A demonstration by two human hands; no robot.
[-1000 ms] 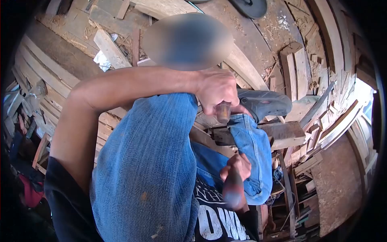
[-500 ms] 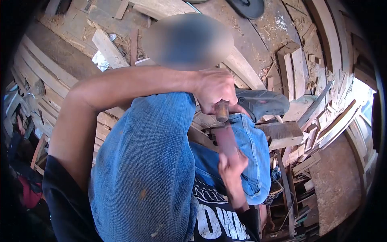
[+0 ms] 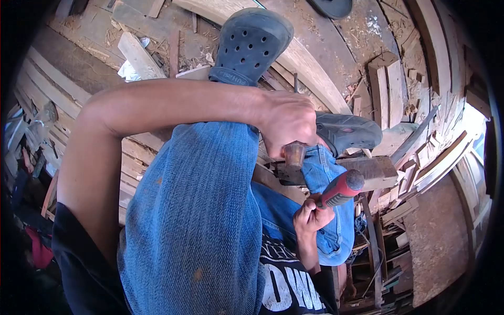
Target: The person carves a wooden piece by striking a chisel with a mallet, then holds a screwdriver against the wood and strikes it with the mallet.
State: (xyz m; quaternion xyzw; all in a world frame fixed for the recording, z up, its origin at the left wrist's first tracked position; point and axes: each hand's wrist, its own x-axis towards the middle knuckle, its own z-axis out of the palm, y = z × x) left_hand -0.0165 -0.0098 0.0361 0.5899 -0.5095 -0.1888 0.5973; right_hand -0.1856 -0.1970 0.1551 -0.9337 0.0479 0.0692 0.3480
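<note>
My left arm reaches across my raised, jeans-clad knee. My left hand [image 3: 287, 124] is closed around a chisel [image 3: 294, 155] with a brown wooden handle, held upright on a dark wooden block [image 3: 374, 170]. My right hand [image 3: 311, 216] grips a red-handled hammer [image 3: 340, 189] lower down, tilted up to the right and clear of the chisel's top. Its head is hard to make out. My two feet in grey clogs [image 3: 251, 41] [image 3: 347, 131] rest on the timber near the block.
Curved wooden planks [image 3: 315, 73] and offcuts cover the floor all round, with shavings between them. Stacked boards [image 3: 386, 89] lie to the right and more slats [image 3: 58, 110] to the left. A dark round object [image 3: 331, 6] sits at the top edge.
Half a second ago the hammer was down at the chisel's handle; now my right hand has drawn it back down and to the right. My left hand keeps the chisel in place.
</note>
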